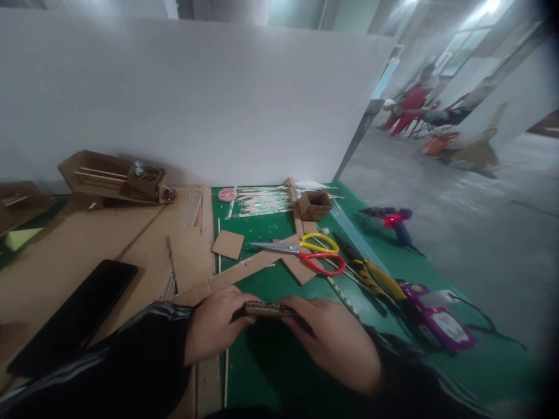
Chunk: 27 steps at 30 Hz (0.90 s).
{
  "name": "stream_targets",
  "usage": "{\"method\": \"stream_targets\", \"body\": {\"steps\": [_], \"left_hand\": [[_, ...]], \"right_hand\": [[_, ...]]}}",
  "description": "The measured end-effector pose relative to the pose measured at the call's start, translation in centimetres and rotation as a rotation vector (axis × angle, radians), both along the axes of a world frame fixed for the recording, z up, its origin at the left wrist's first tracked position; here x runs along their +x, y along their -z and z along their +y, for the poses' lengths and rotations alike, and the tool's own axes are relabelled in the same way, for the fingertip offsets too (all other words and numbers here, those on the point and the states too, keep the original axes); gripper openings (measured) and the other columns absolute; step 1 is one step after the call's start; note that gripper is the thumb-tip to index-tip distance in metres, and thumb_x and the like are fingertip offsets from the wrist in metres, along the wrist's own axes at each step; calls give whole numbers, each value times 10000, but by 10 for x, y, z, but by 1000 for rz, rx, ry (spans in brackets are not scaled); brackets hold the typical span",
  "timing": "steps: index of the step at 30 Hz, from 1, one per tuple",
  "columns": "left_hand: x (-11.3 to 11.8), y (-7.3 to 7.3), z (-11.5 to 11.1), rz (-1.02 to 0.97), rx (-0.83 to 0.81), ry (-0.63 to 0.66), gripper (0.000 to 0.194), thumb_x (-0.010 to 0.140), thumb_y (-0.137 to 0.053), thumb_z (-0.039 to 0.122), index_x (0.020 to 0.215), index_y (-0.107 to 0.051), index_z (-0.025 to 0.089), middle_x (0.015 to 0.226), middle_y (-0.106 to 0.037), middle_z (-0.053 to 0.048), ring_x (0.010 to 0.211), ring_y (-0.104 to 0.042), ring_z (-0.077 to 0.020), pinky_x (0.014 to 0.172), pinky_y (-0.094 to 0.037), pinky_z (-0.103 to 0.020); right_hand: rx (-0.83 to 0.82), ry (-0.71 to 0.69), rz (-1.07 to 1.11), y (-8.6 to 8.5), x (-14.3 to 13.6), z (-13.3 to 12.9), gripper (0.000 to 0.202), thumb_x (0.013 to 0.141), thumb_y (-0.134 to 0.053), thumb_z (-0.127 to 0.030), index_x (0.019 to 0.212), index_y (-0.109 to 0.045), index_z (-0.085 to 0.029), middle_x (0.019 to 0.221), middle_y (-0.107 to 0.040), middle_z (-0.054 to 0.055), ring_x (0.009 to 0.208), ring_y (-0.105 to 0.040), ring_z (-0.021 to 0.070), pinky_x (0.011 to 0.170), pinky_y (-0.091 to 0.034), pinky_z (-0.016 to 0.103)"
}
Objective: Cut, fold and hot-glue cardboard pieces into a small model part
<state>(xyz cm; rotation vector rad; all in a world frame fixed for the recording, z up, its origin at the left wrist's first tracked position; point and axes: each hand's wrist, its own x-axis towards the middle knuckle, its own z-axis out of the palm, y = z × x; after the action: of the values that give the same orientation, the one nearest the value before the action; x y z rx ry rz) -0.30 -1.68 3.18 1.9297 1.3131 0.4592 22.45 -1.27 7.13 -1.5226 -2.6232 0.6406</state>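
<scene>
The person's left hand [218, 323] and right hand [336, 337] were raised over the near edge of the green-topped table [266, 226], with a small corrugated cardboard piece [264, 309] between them. The thumb and fingers of each hand were clamped on one end of the piece, which showed its fluted edge. Beyond the hands, the scissors [300, 249], with one yellow and one red handle loop, lay over flat cardboard, the blades pointing toward the table's left edge. A cardboard square [227, 244] lay to their left, and a long cardboard strip [231, 276] ran slantwise between the square and the hands. Near the far edge were thin wooden sticks [264, 205] and, just beside them, a small open cardboard box [315, 205]. A blue glue gun [397, 222] with a red glow lay along the right edge, with a purple device [445, 326] nearer the near right corner. Toward the left edge, a black smartphone [74, 314] lay on a broad cardboard sheet [148, 238].
</scene>
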Motion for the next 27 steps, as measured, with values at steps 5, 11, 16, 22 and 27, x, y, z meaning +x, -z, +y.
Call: {"method": "stream_targets", "body": {"steps": [5, 11, 16, 22, 27], "left_hand": [[0, 2, 0, -18, 3, -1, 238, 894, -596, 297, 1100, -701, 240, 1065, -702, -58, 1022, -623, -231, 907, -460, -328], [-2, 6, 0, 4, 8, -16, 269, 885, -593, 328, 1105, -700, 215, 1054, -704, -91, 1013, -629, -269, 914, -462, -383], [-2, 8, 0, 5, 14, -22, 260, 841, -622, 266, 1084, -695, 207, 1065, -710, -82, 1026, -633, -279, 913, -467, -397], [-6, 1, -1, -39, 31, 8, 401, 812, -594, 200, 1212, -586, 218, 1190, -671, -44, 1090, -622, -218, 920, -475, -309], [-11, -4, -1, -37, 45, 46, 350, 850, -592, 266, 1199, -591, 256, 1190, -675, -23, 1098, -615, -230, 912, -455, -323]], "right_hand": [[23, 5, 8, 0, 0, 1, 169, 955, -486, -275, 1053, -623, -284, 863, -735, 12, 766, -670, 229, 631, -372, 301], [59, 6, -9, 0, 1, 2, 161, 946, -497, -281, 1046, -622, -298, 842, -732, -3, 748, -667, 234, 608, -343, 304], [29, 10, -15, -2, 0, 4, 159, 943, -490, -287, 1020, -630, -280, 840, -733, 10, 731, -667, 228, 586, -338, 299], [14, 5, -8, -3, 0, 7, 192, 943, -484, -289, 1067, -630, -279, 890, -749, 22, 763, -685, 230, 608, -361, 296], [37, 1, -40, -2, 1, 7, 197, 934, -491, -280, 1071, -631, -292, 865, -750, 15, 743, -686, 242, 586, -331, 299]]}}
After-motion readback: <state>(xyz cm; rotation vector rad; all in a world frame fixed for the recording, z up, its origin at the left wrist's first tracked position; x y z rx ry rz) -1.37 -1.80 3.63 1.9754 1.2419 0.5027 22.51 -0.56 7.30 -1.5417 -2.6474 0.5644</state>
